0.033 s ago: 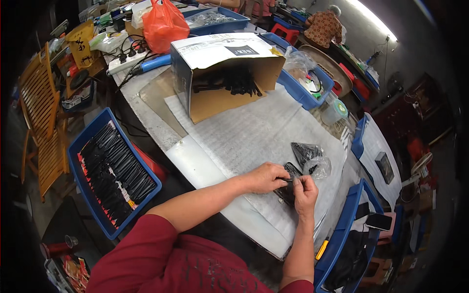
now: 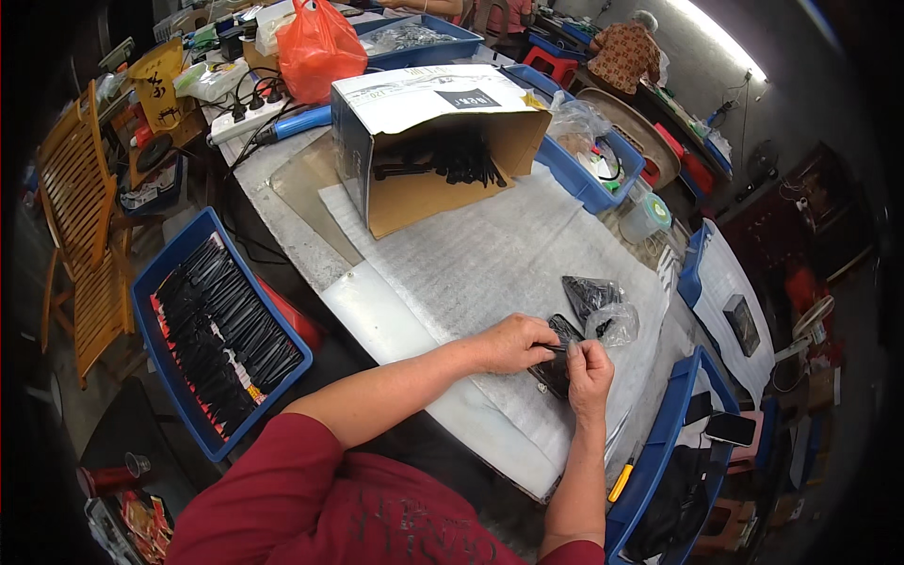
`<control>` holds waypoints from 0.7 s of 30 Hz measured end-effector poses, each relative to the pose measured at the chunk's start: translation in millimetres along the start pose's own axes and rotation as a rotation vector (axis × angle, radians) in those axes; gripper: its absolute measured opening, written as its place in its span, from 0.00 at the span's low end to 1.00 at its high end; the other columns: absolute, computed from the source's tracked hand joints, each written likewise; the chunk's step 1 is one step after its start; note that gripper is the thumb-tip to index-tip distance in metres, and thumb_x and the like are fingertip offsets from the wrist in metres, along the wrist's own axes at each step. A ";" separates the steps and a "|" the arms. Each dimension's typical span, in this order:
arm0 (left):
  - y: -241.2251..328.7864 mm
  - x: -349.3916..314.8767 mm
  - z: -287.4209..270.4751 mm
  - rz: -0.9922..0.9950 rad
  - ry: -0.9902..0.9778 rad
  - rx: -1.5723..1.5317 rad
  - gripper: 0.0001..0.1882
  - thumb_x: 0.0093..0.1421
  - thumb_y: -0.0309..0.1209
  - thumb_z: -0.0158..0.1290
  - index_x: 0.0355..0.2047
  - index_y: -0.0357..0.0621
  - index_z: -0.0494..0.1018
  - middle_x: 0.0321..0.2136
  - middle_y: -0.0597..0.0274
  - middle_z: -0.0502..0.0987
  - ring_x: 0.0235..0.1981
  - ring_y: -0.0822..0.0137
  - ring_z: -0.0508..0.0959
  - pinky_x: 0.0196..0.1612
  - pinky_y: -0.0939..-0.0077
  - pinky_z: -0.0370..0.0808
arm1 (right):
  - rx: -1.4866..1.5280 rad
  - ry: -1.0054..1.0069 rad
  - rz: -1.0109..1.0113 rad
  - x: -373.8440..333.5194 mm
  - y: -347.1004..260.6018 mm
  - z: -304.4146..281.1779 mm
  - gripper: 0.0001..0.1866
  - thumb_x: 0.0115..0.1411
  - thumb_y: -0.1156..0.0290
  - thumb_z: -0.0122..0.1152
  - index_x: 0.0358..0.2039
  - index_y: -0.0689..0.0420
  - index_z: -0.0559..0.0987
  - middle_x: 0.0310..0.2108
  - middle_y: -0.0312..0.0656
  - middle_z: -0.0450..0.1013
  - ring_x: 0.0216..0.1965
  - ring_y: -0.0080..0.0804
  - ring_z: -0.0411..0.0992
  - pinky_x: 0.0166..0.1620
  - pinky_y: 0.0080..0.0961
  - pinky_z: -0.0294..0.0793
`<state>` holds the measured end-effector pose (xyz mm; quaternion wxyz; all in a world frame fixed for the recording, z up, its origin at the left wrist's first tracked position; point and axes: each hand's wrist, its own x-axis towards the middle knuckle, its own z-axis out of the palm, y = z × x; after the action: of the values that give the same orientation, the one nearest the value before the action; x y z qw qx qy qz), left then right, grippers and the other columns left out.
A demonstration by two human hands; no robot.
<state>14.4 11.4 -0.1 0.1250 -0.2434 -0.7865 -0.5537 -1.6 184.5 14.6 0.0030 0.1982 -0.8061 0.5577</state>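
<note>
My left hand point(image 2: 516, 343) and my right hand point(image 2: 590, 372) meet over the table, fingertips pinched. A thin black piece point(image 2: 550, 347) runs between them; its exact kind is too small to make out. Beneath and around the fingers lies dark, shiny material point(image 2: 554, 377), partly covered by the hands. Just beyond them sits a clear plastic bag point(image 2: 618, 324), its mouth crumpled, with black contents point(image 2: 589, 294) at its far side. White foam sheeting point(image 2: 490, 254) spreads under all of this.
An open cardboard box point(image 2: 414, 207) lies on its side with black parts point(image 2: 461, 160) inside. At left, a blue tray point(image 2: 141, 311) holds rows of black slender items. Another blue tray point(image 2: 664, 452) stands at right, near a yellow-handled tool point(image 2: 621, 481). People work farther back.
</note>
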 end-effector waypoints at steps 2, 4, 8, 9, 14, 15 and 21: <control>0.7 0.1 0.0 -0.016 -0.008 -0.011 0.08 0.45 0.25 0.53 0.28 0.37 0.71 0.21 0.56 0.71 0.24 0.61 0.72 0.27 0.72 0.67 | 0.076 0.014 -0.010 1.5 -2.6 4.1 0.05 0.51 0.74 0.53 0.23 0.62 0.69 0.18 0.30 0.64 0.21 0.14 0.58 0.24 0.12 0.59; -1.3 -0.3 -0.3 -0.037 -0.011 -0.017 0.08 0.45 0.26 0.53 0.28 0.37 0.72 0.22 0.56 0.72 0.24 0.61 0.73 0.27 0.72 0.68 | 0.151 0.029 -0.019 2.0 -8.3 7.8 0.05 0.51 0.74 0.53 0.24 0.62 0.69 0.18 0.30 0.64 0.21 0.14 0.58 0.24 0.12 0.59; -2.9 -0.7 0.2 -0.022 -0.011 -0.011 0.08 0.45 0.26 0.53 0.28 0.37 0.72 0.22 0.56 0.72 0.24 0.61 0.73 0.27 0.72 0.68 | 0.199 0.023 -0.036 1.4 -7.6 8.7 0.05 0.51 0.75 0.53 0.24 0.63 0.69 0.18 0.30 0.64 0.21 0.14 0.58 0.24 0.11 0.59; -3.3 -0.6 0.7 -0.014 -0.012 -0.012 0.08 0.45 0.25 0.53 0.28 0.37 0.72 0.22 0.56 0.72 0.24 0.61 0.72 0.27 0.72 0.68 | 0.157 0.003 -0.045 0.9 -5.4 7.1 0.05 0.51 0.75 0.53 0.24 0.63 0.69 0.18 0.30 0.64 0.21 0.14 0.58 0.24 0.11 0.59; -1.6 -0.4 0.6 0.009 0.007 -0.014 0.08 0.45 0.25 0.53 0.28 0.37 0.72 0.21 0.55 0.72 0.24 0.61 0.72 0.27 0.72 0.68 | 0.100 -0.013 -0.009 1.2 -3.3 3.4 0.04 0.51 0.75 0.52 0.24 0.63 0.69 0.18 0.30 0.64 0.20 0.14 0.58 0.23 0.12 0.58; -0.4 -0.2 -0.1 0.004 -0.001 -0.015 0.08 0.45 0.25 0.53 0.28 0.37 0.72 0.21 0.55 0.72 0.24 0.60 0.72 0.27 0.72 0.68 | 0.131 0.000 -0.008 1.2 -2.7 4.0 0.05 0.51 0.75 0.52 0.23 0.62 0.69 0.17 0.30 0.64 0.20 0.14 0.58 0.23 0.12 0.58; -1.4 -1.0 -0.1 0.014 -0.003 -0.016 0.08 0.45 0.25 0.53 0.27 0.38 0.72 0.21 0.56 0.71 0.23 0.61 0.72 0.26 0.72 0.67 | 0.081 0.029 -0.073 1.0 -4.3 7.5 0.06 0.52 0.74 0.53 0.22 0.62 0.69 0.16 0.30 0.63 0.19 0.14 0.57 0.22 0.13 0.58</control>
<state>14.6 10.7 -1.6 0.1258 -0.2507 -0.7806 -0.5586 0.5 176.2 15.9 0.0270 0.2195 -0.7750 0.5920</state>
